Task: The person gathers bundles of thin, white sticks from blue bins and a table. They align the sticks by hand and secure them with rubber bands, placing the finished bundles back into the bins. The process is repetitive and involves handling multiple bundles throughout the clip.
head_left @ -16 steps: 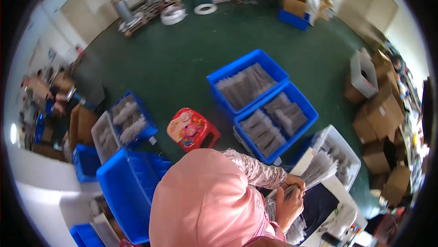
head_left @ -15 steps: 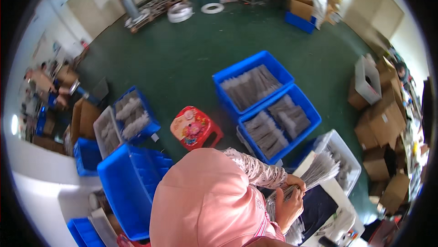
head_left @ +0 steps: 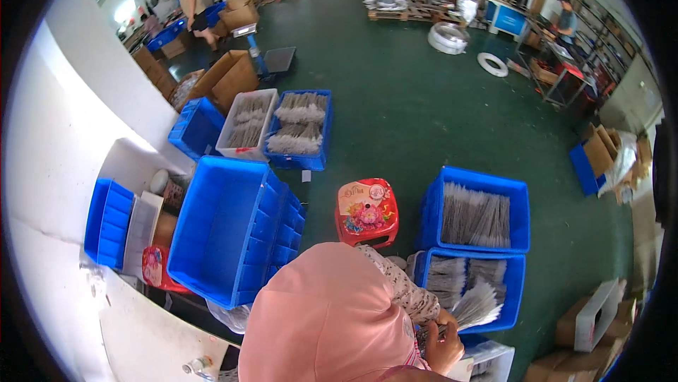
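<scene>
Strand bundle (head_left: 477,308), likely light, springy
Left hand (head_left: 445,318) and right hand (head_left: 443,352) clasp it where gathered, likely safest; it fans beyond them.

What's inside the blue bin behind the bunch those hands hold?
Bundles of thin grey strands lie inside the blue bin. The held bunch covers some; the bottom is hidden.
</scene>
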